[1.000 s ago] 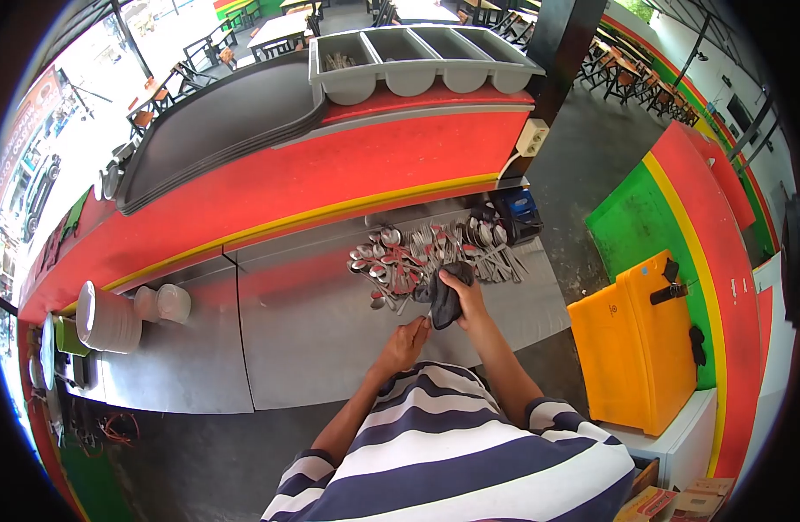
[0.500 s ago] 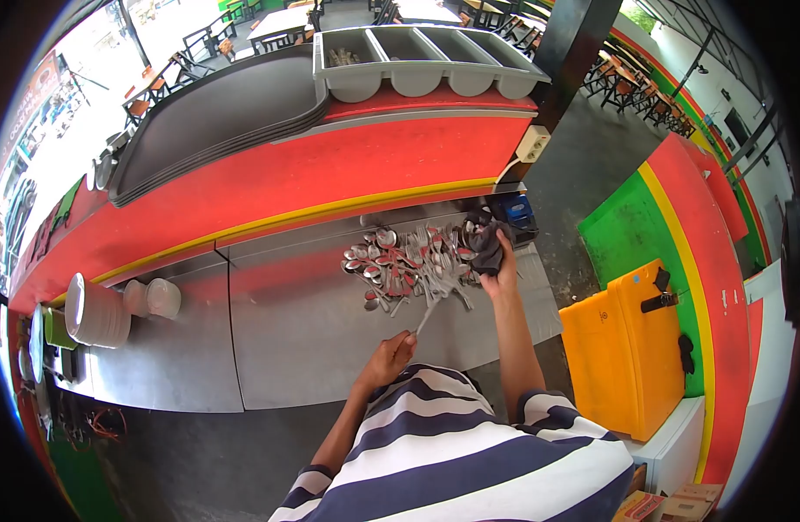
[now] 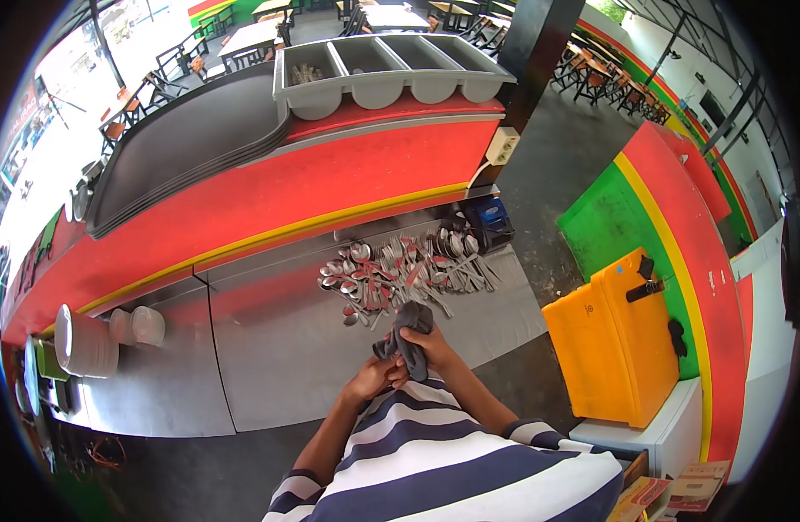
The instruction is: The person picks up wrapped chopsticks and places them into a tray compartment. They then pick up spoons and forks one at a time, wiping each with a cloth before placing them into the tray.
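In front of my striped shirt, my two hands meet at a dark grey cloth (image 3: 412,324). My right hand (image 3: 431,344) grips the cloth, which is bunched and folded over. Just below and left of it, my left hand (image 3: 376,378) is closed against the cloth's lower end. It held a slim metal piece of cutlery a moment ago; cloth and fingers now hide that piece. Beyond my hands, a loose pile of spoons and forks (image 3: 400,271) lies on the steel counter (image 3: 282,348).
A grey four-part cutlery holder (image 3: 391,74) stands on the red ledge, with a few utensils in its left compartment. Dark stacked trays (image 3: 191,130) lie beside it. White plates (image 3: 85,344) are stacked at left. A yellow box (image 3: 605,339) stands at right.
My right hand has brought the cloth from the pile's right end back toward my body, to my left hand. The cutlery in my left hand has gone out of sight. The view has shifted slightly.
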Tool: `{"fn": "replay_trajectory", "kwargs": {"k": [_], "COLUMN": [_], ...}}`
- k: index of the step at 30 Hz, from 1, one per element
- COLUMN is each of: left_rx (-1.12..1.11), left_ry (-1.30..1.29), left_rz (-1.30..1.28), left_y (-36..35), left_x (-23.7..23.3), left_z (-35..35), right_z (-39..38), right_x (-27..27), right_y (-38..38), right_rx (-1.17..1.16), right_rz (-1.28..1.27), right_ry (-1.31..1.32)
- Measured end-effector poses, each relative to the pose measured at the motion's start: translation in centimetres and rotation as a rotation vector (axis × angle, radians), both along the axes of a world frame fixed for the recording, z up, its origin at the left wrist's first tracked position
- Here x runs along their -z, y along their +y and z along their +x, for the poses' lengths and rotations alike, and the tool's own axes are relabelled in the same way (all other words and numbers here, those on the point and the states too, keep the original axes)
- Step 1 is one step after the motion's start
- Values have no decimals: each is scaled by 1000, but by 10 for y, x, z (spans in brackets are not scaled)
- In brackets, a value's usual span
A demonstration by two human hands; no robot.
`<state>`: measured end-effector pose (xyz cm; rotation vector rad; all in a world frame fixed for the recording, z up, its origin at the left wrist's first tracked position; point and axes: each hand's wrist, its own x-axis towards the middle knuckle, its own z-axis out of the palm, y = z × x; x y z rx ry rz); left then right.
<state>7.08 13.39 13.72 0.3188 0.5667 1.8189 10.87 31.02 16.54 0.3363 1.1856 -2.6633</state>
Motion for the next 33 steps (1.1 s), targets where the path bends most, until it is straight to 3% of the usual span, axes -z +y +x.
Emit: {"fn": "replay_trajectory", "kwargs": {"k": [3, 6, 9, 12, 18, 27, 30, 33], "left_rx": [-243, -300, -465, -551, -396, -362, -303, -213], "left_ry": [263, 503, 825, 1031, 1130, 1074, 964, 588], "left_rz": [-400, -535, -729, -765, -749, -721, -705, -591], "left_y": [12, 19, 22, 23, 15, 9, 11, 14], "left_x": [-19, -2, -5, 1, -13, -25, -27, -33], "left_z": [8, 5, 11, 8, 6, 2, 2, 1], "right_z": [-8, -17, -20, -23, -42, -55, -55, -61], "right_x": [12, 15, 8, 4, 11, 22, 21, 23], "right_y": [6, -6, -10, -13, 2, 2, 6, 10], "right_rx": [60, 303, 336, 389, 609, 715, 733, 775], "right_rz": [177, 335, 342, 386, 125, 204, 256, 301], "right_ry": [-89, 18, 42, 2, -140, -54, 4, 98]}}
